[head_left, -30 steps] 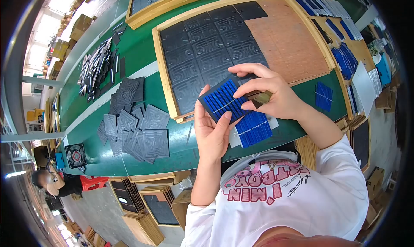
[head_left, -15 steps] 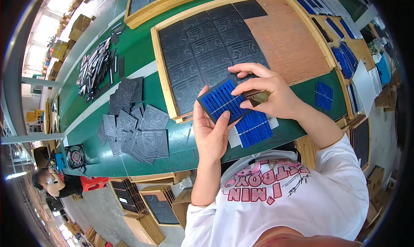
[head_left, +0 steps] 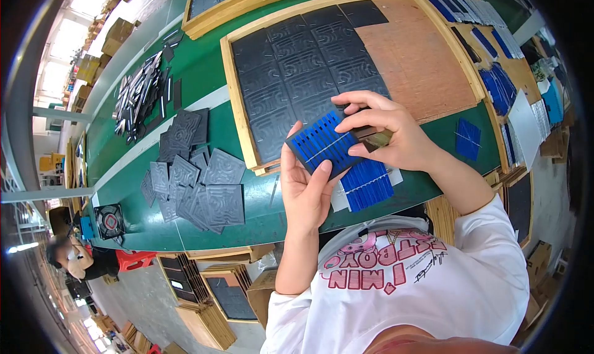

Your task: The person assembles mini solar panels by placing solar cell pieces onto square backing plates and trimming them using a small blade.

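Note:
A square black panel with blue strips (head_left: 323, 145) is held tilted above the green table. My left hand (head_left: 305, 190) grips its lower left side, thumb on the front face. Beside the panel's right edge, my right hand (head_left: 390, 128) has its fingertips on the strips and holds a small brownish piece (head_left: 375, 140) against the palm, its nature unclear. Below lie blue strips joined by a pale wire (head_left: 368, 186) on a white sheet. Behind the hands, black patterned squares (head_left: 291, 63) fill the left part of a wooden-framed tray (head_left: 238, 106).
Loose black squares (head_left: 213, 196) are piled at left, with a heap of thin strips (head_left: 142, 97) beyond. A small fan (head_left: 109, 221) stands at the table's left edge. More blue strips (head_left: 497, 88) lie at right. Another person (head_left: 74, 259) is at far left.
The panel has shifted very slightly in my hands, and the view has moved a little. The other person's arm has lowered from the head since half a second ago.

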The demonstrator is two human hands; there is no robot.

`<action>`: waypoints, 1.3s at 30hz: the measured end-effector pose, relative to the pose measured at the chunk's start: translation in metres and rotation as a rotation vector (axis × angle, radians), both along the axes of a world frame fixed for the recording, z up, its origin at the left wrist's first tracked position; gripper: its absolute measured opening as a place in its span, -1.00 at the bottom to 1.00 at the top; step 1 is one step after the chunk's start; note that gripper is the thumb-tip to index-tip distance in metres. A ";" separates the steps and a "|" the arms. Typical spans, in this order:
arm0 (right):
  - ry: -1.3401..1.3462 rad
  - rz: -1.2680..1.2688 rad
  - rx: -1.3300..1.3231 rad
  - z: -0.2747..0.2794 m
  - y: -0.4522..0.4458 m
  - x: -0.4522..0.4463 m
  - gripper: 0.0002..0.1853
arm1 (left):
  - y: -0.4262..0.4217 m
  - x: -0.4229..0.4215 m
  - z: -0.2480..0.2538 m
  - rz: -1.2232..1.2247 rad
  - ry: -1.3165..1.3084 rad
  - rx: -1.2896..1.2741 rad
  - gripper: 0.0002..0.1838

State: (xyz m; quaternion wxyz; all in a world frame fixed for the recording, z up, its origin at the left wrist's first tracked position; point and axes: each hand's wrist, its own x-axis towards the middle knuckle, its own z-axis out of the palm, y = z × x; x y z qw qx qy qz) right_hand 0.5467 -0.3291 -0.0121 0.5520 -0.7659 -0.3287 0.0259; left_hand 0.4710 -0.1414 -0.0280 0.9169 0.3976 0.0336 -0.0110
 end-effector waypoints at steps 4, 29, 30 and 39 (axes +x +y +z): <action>0.003 0.020 0.008 0.003 0.003 -0.002 -0.41 | 0.006 -0.001 0.002 -0.102 0.019 -0.224 -0.18; -0.046 -0.098 0.014 0.001 0.017 -0.016 -0.21 | 0.003 0.000 -0.002 -0.109 -0.022 -0.246 -0.28; -0.015 -0.090 0.034 0.001 0.017 -0.016 -0.20 | 0.003 0.000 -0.001 -0.103 0.001 -0.271 -0.31; 0.155 -0.104 0.081 -0.002 0.015 -0.010 -0.15 | -0.005 -0.002 -0.002 -0.055 -0.033 -0.089 -0.36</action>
